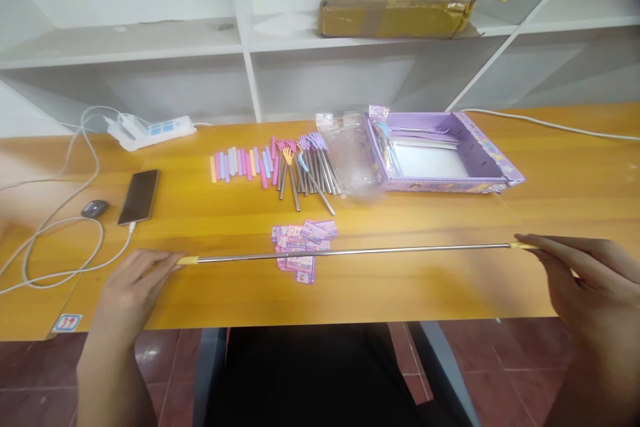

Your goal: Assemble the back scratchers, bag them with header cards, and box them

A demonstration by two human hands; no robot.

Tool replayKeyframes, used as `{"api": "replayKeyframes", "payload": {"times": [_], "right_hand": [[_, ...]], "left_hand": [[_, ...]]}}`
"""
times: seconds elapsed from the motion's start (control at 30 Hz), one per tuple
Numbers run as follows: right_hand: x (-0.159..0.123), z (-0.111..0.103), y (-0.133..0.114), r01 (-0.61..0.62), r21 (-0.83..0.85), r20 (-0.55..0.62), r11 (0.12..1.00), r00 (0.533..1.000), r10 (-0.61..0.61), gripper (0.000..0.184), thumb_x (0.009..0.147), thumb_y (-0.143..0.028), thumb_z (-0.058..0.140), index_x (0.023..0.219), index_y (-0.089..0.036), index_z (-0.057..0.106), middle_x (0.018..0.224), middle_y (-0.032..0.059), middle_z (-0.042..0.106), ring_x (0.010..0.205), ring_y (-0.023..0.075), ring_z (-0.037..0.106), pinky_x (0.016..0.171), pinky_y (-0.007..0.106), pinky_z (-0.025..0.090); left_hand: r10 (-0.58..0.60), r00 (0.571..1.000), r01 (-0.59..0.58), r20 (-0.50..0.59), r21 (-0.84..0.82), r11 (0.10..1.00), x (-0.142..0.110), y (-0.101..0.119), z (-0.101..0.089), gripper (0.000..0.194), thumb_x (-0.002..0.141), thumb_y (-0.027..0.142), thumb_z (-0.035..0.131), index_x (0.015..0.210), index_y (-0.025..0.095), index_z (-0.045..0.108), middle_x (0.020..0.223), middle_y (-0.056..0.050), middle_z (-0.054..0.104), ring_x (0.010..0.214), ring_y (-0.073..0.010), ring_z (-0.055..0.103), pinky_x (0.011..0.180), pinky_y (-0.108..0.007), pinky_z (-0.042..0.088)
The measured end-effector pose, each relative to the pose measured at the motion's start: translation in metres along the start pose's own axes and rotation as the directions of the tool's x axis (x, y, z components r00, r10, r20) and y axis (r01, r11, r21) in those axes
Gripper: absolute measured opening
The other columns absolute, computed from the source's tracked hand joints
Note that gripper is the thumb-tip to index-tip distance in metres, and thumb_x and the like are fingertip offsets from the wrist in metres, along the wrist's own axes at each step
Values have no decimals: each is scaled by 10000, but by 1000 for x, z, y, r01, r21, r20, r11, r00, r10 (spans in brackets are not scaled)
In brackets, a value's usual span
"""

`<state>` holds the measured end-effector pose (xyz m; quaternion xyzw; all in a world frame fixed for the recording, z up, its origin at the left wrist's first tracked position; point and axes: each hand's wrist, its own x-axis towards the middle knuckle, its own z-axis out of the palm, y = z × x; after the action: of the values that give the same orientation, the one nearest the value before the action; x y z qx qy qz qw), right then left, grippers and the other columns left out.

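A telescopic back scratcher (360,251), drawn out long, spans the space above the table's front part. My left hand (135,283) is closed on its yellow end at the left. At the other yellow end, the fingers of my right hand (585,273) pinch it and hide its tip. Beneath the rod lies a loose heap of small purple and pink cards (301,240). Behind the cards are several collapsed back scratchers (313,163) with coloured claw heads. Coloured handle sleeves (245,163) lie in a row to their left.
A purple display box (500,177) holds bagged pieces, with clear plastic bags (353,160) beside it. On the left are a phone (139,197), white cables (95,167), a dark mouse-like object (95,209) and a power strip (157,132). A taped carton (400,10) sits on the shelf.
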<state>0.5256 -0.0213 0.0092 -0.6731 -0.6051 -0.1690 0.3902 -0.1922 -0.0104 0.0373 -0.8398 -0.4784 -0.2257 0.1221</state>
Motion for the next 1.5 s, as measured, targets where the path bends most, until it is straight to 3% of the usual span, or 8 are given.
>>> {"api": "replayKeyframes", "payload": {"times": [0.13,0.23,0.37,0.47,0.63,0.93,1.23,1.5], "right_hand": [[5,19,-26,207,105,44,973,976,-213,305,1016,-533,744,842,-329,889,872,134,836,713,207,775,704,409,614],[-4,40,-83,318,244,37,916,941,-336,147,1029,-287,753,1042,-341,889,946,81,850,769,200,783,754,378,628],[-36,67,-173,467,529,21,708,827,-561,463,1048,-120,642,1454,-325,729,1111,84,837,896,241,785,751,387,647],[-56,83,-209,433,543,45,720,841,-539,575,1044,-37,545,1540,-310,653,1018,90,808,819,237,748,673,376,616],[-63,99,-212,349,533,140,771,862,-487,416,1062,-97,563,1357,-315,761,949,77,778,801,231,734,678,373,598],[-63,103,-210,400,492,203,773,811,-549,271,1090,-175,611,1303,-280,743,1005,78,781,861,227,730,747,388,575],[-61,101,-212,483,461,135,745,791,-597,241,1038,-164,735,1273,-215,720,1025,62,797,851,204,676,725,378,433],[-53,93,-214,491,506,143,709,763,-631,191,1066,-91,658,1229,-175,712,955,60,766,869,205,644,777,367,427]], "left_hand": [[37,999,-37,-4,-99,994,12,26,14,198,1069,219,651,1236,264,749,1042,-57,762,896,-211,735,818,-353,612],[92,995,-89,38,-57,994,31,69,32,230,1092,180,590,1264,218,738,1079,-86,756,961,-212,751,874,-340,624],[204,979,-204,-3,-80,976,56,126,50,297,1096,109,516,1326,166,695,1059,-115,746,957,-228,736,886,-350,631],[212,977,-210,8,-87,974,67,138,54,342,1080,56,485,1358,132,670,1048,-130,735,940,-246,724,865,-376,627],[182,982,-171,48,-172,970,69,126,63,458,1067,10,464,1480,140,613,1177,-152,739,1076,-266,717,979,-430,609],[191,981,-176,29,-276,945,64,127,85,364,1105,119,530,1437,201,652,1210,-118,757,1071,-240,719,971,-417,623],[174,984,-150,41,-340,928,59,125,92,322,1111,151,564,1419,201,644,1209,-101,748,1100,-230,704,998,-412,612],[213,976,-192,40,-300,935,53,122,96,373,1088,97,576,1448,179,631,1214,-113,745,1086,-246,689,1001,-423,595]]}}
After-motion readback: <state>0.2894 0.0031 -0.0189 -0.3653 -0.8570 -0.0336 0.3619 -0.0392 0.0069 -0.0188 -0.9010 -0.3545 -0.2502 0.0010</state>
